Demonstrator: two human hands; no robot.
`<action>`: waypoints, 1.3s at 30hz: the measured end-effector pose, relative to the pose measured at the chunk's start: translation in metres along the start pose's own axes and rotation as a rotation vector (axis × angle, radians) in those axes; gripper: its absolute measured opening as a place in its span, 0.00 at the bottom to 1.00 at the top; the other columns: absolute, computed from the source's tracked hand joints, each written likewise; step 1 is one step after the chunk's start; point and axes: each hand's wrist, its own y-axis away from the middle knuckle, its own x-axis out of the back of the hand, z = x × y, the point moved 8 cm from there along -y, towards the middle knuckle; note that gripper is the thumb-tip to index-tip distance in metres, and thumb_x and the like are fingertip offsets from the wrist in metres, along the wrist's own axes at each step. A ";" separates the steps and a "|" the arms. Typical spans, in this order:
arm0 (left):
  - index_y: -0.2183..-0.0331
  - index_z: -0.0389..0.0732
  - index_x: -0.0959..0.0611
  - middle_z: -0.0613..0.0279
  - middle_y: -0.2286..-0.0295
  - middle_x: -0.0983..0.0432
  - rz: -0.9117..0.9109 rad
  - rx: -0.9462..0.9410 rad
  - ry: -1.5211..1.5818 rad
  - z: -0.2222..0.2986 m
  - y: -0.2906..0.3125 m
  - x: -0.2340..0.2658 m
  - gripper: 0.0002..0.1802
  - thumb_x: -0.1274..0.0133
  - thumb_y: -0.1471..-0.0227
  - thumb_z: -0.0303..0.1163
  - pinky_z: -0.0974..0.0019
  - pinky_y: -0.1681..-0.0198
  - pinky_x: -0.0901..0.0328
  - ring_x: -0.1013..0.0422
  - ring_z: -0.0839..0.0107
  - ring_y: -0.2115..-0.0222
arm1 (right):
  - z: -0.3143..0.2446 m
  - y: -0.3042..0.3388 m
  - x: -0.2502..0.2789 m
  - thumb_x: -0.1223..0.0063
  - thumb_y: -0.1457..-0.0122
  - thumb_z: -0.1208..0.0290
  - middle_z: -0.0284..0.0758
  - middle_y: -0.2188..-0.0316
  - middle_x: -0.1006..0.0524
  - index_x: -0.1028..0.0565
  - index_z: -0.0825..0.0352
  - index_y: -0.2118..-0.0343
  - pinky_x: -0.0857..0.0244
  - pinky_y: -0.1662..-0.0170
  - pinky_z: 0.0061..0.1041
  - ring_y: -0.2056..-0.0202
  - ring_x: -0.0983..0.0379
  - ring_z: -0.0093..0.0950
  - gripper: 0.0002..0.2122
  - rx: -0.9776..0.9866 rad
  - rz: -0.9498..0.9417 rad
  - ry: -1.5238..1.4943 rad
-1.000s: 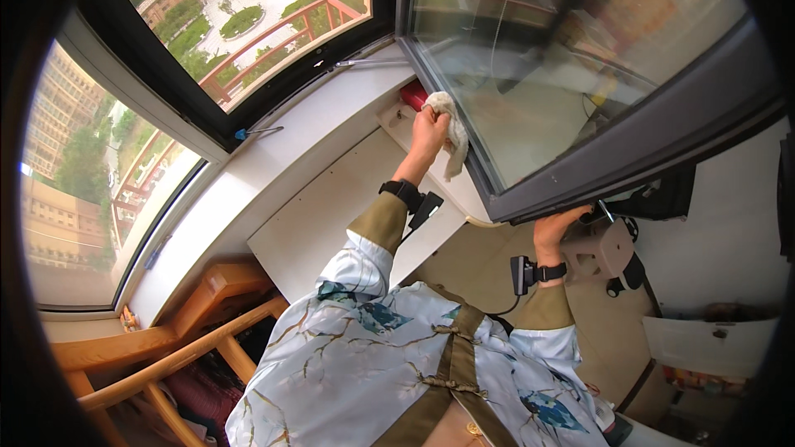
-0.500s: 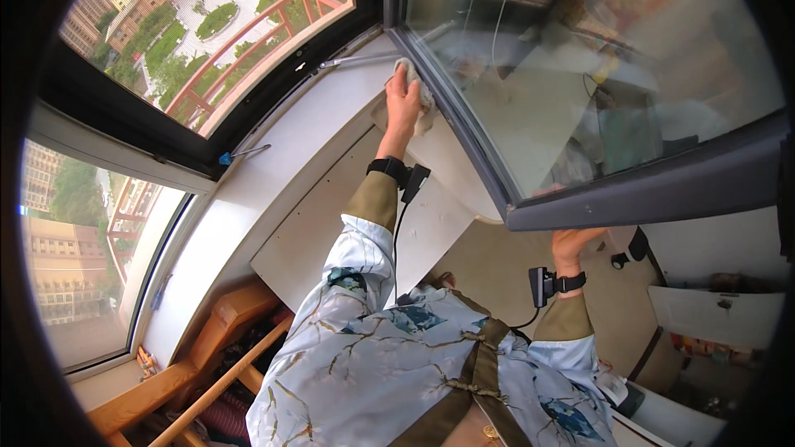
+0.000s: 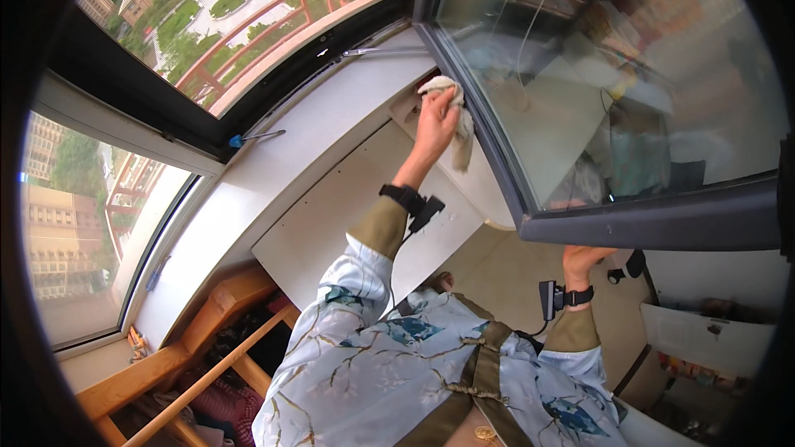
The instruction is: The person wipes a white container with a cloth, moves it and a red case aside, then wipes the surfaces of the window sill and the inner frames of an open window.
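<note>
My left hand (image 3: 436, 126) is closed round a whitish cloth (image 3: 464, 136). The cloth hangs down from my fingers and lies against the inner edge of the dark grey frame of the open window sash (image 3: 484, 128). On the far side, that frame meets a metal stay arm (image 3: 385, 51). My right hand (image 3: 584, 258) is at the sash's lower edge, with its fingers hidden behind the frame. The glass (image 3: 571, 116) shows smeared reflections of the room. A strapped device sits on each of my wrists.
A white sill (image 3: 290, 165) curves along the left, with a blue-tipped window handle (image 3: 240, 141) above it. Below my left arm is a white panel (image 3: 348, 207). A wooden rack (image 3: 157, 372) stands lower left, and a white cabinet (image 3: 712, 339) with a lowered front is at the right.
My left hand and the cloth have moved a little down along the frame's edge. More of the cloth now hangs free. My right hand stays at the lower edge; the whole view has shifted slightly.
</note>
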 end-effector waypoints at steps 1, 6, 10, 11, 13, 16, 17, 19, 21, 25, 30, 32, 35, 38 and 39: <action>0.54 0.34 0.28 0.56 0.59 0.35 0.015 0.005 -0.030 -0.006 -0.016 0.003 0.21 0.53 0.53 0.26 0.69 0.52 0.45 0.39 0.67 0.55 | 0.001 0.000 0.002 0.81 0.55 0.26 0.42 0.61 0.29 0.33 0.69 0.57 0.38 0.55 0.37 0.62 0.30 0.40 0.44 -0.001 0.015 -0.036; 0.52 0.34 0.31 0.58 0.57 0.32 0.071 -0.012 0.026 -0.048 -0.100 0.036 0.21 0.55 0.50 0.26 0.73 0.55 0.41 0.34 0.73 0.59 | 0.000 0.002 0.002 0.81 0.54 0.27 0.43 0.64 0.28 0.33 0.70 0.58 0.37 0.57 0.36 0.64 0.30 0.39 0.44 -0.022 0.007 0.040; 0.51 0.33 0.32 0.54 0.53 0.34 0.106 -0.119 -0.047 -0.028 -0.153 0.044 0.22 0.56 0.50 0.25 0.69 0.48 0.47 0.39 0.66 0.51 | -0.002 0.002 0.003 0.81 0.55 0.26 0.44 0.64 0.28 0.32 0.71 0.59 0.37 0.58 0.36 0.64 0.30 0.39 0.45 -0.012 0.067 0.122; 0.51 0.33 0.32 0.54 0.53 0.34 0.102 -0.120 -0.049 -0.030 -0.155 0.042 0.22 0.56 0.50 0.25 0.69 0.48 0.47 0.39 0.66 0.51 | 0.001 0.001 0.006 0.81 0.55 0.26 0.44 0.64 0.28 0.32 0.71 0.59 0.37 0.58 0.36 0.64 0.30 0.39 0.45 -0.011 0.070 0.119; 0.51 0.34 0.32 0.52 0.54 0.34 0.115 -0.122 -0.096 -0.031 -0.159 0.040 0.22 0.56 0.51 0.25 0.69 0.49 0.45 0.38 0.64 0.52 | 0.007 0.001 0.012 0.82 0.56 0.26 0.45 0.64 0.28 0.32 0.72 0.60 0.39 0.56 0.35 0.64 0.30 0.38 0.46 -0.005 0.039 0.086; 0.55 0.36 0.31 0.46 0.61 0.32 0.260 -0.234 -0.257 -0.023 -0.146 0.030 0.21 0.58 0.56 0.20 0.60 0.55 0.40 0.36 0.47 0.59 | 0.008 -0.001 0.014 0.82 0.57 0.25 0.45 0.66 0.28 0.31 0.72 0.61 0.40 0.54 0.35 0.63 0.31 0.37 0.47 -0.030 0.036 0.047; 0.55 0.37 0.32 0.44 0.61 0.33 0.263 -0.192 -0.257 -0.029 -0.147 0.030 0.22 0.58 0.57 0.20 0.59 0.55 0.40 0.37 0.46 0.59 | 0.008 -0.002 0.013 0.82 0.57 0.25 0.45 0.66 0.28 0.31 0.72 0.61 0.40 0.54 0.35 0.63 0.31 0.37 0.47 -0.029 0.037 0.045; 0.55 0.36 0.32 0.44 0.61 0.32 0.272 -0.102 -0.254 -0.040 -0.156 0.034 0.23 0.58 0.58 0.20 0.60 0.55 0.40 0.36 0.48 0.59 | 0.007 -0.001 0.012 0.82 0.58 0.25 0.44 0.68 0.27 0.31 0.72 0.61 0.40 0.55 0.34 0.64 0.31 0.36 0.47 -0.021 0.051 0.049; 0.56 0.36 0.33 0.44 0.61 0.32 0.280 -0.014 -0.250 -0.051 -0.162 0.043 0.23 0.59 0.59 0.20 0.61 0.56 0.39 0.34 0.49 0.60 | 0.004 0.000 0.011 0.82 0.57 0.25 0.44 0.68 0.27 0.31 0.73 0.62 0.39 0.55 0.33 0.64 0.31 0.36 0.47 -0.034 0.065 0.079; 0.56 0.36 0.33 0.55 0.65 0.30 0.178 0.290 -0.020 -0.089 -0.171 0.051 0.23 0.59 0.59 0.21 0.67 0.67 0.35 0.32 0.66 0.67 | 0.013 0.001 0.027 0.82 0.57 0.26 0.44 0.69 0.27 0.30 0.73 0.63 0.38 0.56 0.32 0.64 0.31 0.35 0.46 -0.013 0.110 0.038; 0.47 0.31 0.40 0.50 0.53 0.35 0.127 0.192 -0.009 -0.076 -0.170 0.048 0.31 0.64 0.58 0.17 0.73 0.53 0.42 0.36 0.66 0.55 | 0.011 0.000 0.021 0.83 0.56 0.26 0.43 0.70 0.27 0.30 0.73 0.64 0.38 0.57 0.31 0.65 0.30 0.34 0.45 -0.082 0.184 -0.028; 0.49 0.31 0.35 0.50 0.53 0.35 0.143 0.129 -0.058 -0.072 -0.166 0.051 0.29 0.65 0.58 0.15 0.71 0.51 0.43 0.36 0.64 0.54 | 0.008 0.000 0.011 0.82 0.55 0.27 0.43 0.70 0.27 0.30 0.72 0.64 0.38 0.57 0.31 0.65 0.30 0.34 0.45 -0.086 0.119 -0.031; 0.55 0.36 0.27 0.49 0.55 0.34 0.128 -0.094 -0.360 -0.045 -0.147 0.043 0.26 0.63 0.60 0.15 0.68 0.48 0.45 0.37 0.58 0.52 | 0.010 0.001 0.019 0.82 0.55 0.28 0.42 0.70 0.27 0.30 0.72 0.65 0.38 0.56 0.31 0.65 0.30 0.34 0.44 -0.043 0.110 -0.012; 0.57 0.38 0.25 0.48 0.52 0.39 0.090 -0.160 -0.436 -0.011 -0.129 0.023 0.26 0.61 0.62 0.15 0.65 0.47 0.46 0.40 0.53 0.51 | 0.007 0.004 0.030 0.82 0.55 0.27 0.41 0.69 0.27 0.30 0.71 0.64 0.38 0.56 0.32 0.64 0.31 0.34 0.44 -0.024 0.192 -0.012; 0.56 0.38 0.25 0.48 0.53 0.38 0.078 -0.138 -0.437 -0.010 -0.129 0.024 0.27 0.61 0.62 0.15 0.65 0.47 0.46 0.40 0.53 0.51 | 0.001 0.004 0.017 0.80 0.55 0.27 0.39 0.64 0.29 0.32 0.69 0.61 0.38 0.55 0.34 0.63 0.31 0.34 0.43 -0.020 0.044 0.017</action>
